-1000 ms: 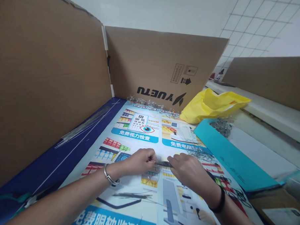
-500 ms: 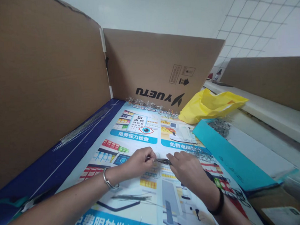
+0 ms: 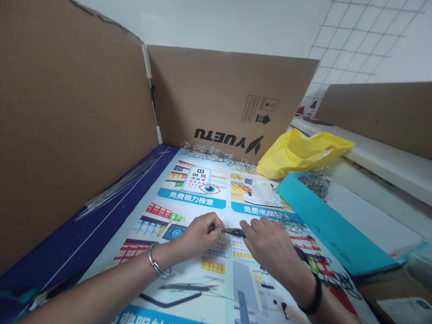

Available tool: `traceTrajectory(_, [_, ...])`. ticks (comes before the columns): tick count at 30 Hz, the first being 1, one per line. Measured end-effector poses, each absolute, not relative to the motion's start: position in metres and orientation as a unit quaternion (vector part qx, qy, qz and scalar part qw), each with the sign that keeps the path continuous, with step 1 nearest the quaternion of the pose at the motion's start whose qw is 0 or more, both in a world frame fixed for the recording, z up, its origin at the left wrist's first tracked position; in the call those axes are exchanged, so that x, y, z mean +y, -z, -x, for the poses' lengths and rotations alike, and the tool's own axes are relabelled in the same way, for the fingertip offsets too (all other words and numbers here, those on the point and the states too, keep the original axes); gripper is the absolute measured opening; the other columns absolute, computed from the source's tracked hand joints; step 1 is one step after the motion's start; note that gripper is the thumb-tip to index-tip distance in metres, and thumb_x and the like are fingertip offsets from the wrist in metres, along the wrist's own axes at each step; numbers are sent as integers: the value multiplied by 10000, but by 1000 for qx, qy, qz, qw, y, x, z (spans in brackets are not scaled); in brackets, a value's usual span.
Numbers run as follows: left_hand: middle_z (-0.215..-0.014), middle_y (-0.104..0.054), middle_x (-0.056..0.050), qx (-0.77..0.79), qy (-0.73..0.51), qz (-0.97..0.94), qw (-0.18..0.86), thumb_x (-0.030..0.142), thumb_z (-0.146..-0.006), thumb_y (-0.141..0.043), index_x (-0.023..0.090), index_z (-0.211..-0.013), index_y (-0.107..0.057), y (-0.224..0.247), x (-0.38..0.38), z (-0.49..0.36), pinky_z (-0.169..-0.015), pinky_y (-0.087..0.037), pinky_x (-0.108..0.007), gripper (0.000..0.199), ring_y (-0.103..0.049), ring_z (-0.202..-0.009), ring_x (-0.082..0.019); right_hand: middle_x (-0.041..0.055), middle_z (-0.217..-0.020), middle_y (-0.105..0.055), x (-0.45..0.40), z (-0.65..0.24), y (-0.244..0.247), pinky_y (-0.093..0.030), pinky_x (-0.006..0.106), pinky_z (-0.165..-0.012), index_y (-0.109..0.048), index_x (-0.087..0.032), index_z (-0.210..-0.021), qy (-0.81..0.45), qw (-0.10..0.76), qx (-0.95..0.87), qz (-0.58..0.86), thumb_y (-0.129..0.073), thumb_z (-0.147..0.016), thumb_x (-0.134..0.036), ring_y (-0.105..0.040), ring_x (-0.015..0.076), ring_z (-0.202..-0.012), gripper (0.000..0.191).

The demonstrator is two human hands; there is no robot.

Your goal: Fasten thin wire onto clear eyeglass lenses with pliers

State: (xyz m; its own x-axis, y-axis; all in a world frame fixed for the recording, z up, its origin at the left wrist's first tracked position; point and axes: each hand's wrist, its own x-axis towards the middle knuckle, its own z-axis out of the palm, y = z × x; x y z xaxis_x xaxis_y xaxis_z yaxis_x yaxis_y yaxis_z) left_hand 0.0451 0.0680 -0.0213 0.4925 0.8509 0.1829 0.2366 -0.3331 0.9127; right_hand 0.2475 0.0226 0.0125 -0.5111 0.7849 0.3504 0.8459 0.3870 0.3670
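Box, teal-sided, holds wire tangle; left grip pinched on thin wire, right grip wrapped round pliers.

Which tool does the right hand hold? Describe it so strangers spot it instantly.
Find the printed poster before the cardboard panel. Over its middle, the right hand grips a dark, tapered tool, tip toward the left hand. It is far thicker than the loose wires nearby.

Pliers between left hand and right hand above poster, cardboard panel behind, open box right, wire tangle inside, bag beyond
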Motion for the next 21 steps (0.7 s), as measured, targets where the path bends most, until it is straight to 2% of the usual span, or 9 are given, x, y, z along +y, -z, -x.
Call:
traceTrajectory(11, [-815, -583, -7, 372, -384, -692, 485, 143, -748, -453, 189, -693, -437, 18, 63, -50, -613, -404, -234, 73, -505, -666, -107, 31, -746, -572, 21, -243, -9, -227, 320, -591, -589, -201, -956, 242, 38, -814, 526, -555, -809, -180, -477, 184, -711, 152])
traceTrajectory(17, [-843, -575, 0, 382, -399, -654, 516, 155, -754, -448, 184, -709, -436, 23, 61, -53, -538, -389, -221, 56, -469, -534, -67, 39, -730, -579, 20, -239, -5, -232, 309, -579, -592, -200, -932, 237, 30, -802, 547, -555, -804, -164, -491, 185, -702, 138])
traceTrajectory(21, [-778, -564, 14, 391, -406, -631, 533, 171, -749, -459, 187, -716, -432, 21, 59, -55, -509, -375, -220, 45, -453, -501, -66, 47, -753, -596, 19, -236, -6, -254, 310, -583, -587, -188, -973, 233, 24, -798, 555, -570, -801, -181, -506, 193, -714, 173])
